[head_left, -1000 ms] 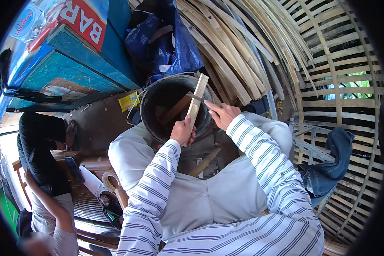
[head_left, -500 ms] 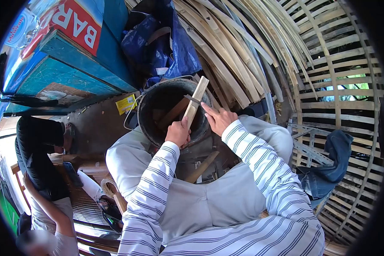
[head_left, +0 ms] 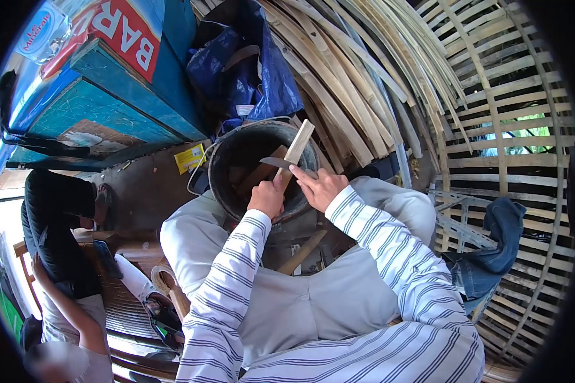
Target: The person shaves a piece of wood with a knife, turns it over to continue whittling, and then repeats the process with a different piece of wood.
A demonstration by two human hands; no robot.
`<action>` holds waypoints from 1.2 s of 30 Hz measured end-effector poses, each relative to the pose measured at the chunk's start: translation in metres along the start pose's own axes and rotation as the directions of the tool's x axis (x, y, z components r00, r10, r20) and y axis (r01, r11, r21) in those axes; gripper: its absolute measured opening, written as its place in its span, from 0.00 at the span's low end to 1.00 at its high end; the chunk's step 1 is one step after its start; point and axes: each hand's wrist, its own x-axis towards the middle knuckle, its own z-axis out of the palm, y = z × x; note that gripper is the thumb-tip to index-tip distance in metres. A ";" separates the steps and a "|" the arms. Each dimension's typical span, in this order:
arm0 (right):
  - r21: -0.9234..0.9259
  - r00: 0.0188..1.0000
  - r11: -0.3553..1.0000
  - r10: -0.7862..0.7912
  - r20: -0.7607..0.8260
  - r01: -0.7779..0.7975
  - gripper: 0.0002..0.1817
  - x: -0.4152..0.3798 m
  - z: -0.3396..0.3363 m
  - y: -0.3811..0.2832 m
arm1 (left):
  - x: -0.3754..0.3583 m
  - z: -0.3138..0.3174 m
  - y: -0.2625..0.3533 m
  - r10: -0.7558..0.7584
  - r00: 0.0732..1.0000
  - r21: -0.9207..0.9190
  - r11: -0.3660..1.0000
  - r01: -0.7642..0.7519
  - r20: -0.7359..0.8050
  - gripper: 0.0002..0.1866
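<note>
My left hand (head_left: 266, 198) is wrapped round the lower end of a pale wooden strip (head_left: 299, 142), which slants up and away over a dark bucket (head_left: 218, 191). A knife (head_left: 277, 163) lies across the strip, its dark blade pointing left. My right hand (head_left: 321, 189) grips the knife, with the index finger stretched along it; the handle is mostly hidden by the fingers. Inside the bucket rests a brown piece of wood (head_left: 260, 171). The bucket stands between my knees.
Long bamboo strips (head_left: 338, 83) are stacked beyond the bucket, beside a blue tarp bag (head_left: 271, 89). A blue cabinet (head_left: 118, 96) stands at left, near a yellow packet (head_left: 189, 157). Another person (head_left: 61, 242) sits at lower left. A slatted bamboo wall (head_left: 492, 96) runs along the right.
My right hand has drawn the knife down the strip, slightly toward me and left, and more of the blade shows. My left hand keeps its hold on the strip.
</note>
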 end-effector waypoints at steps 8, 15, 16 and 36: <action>0.016 0.999 0.999 0.042 0.027 -0.042 0.25 0.002 0.001 0.017 | -0.006 0.007 0.000 -0.027 0.998 -0.012 1.000 0.027 0.057 0.34; 0.027 0.986 0.987 0.160 0.044 -0.161 0.26 0.014 0.006 0.029 | -0.006 0.009 -0.001 -0.039 0.997 0.000 0.999 0.039 0.065 0.33; -0.013 0.999 1.000 0.010 0.032 -0.009 0.25 0.005 0.001 0.017 | -0.005 0.009 -0.001 -0.026 0.998 0.013 1.000 0.026 0.053 0.33; -0.004 0.991 0.993 0.119 0.061 -0.119 0.25 0.004 0.012 0.027 | -0.001 0.014 -0.010 -0.013 0.998 -0.035 0.999 0.015 0.055 0.33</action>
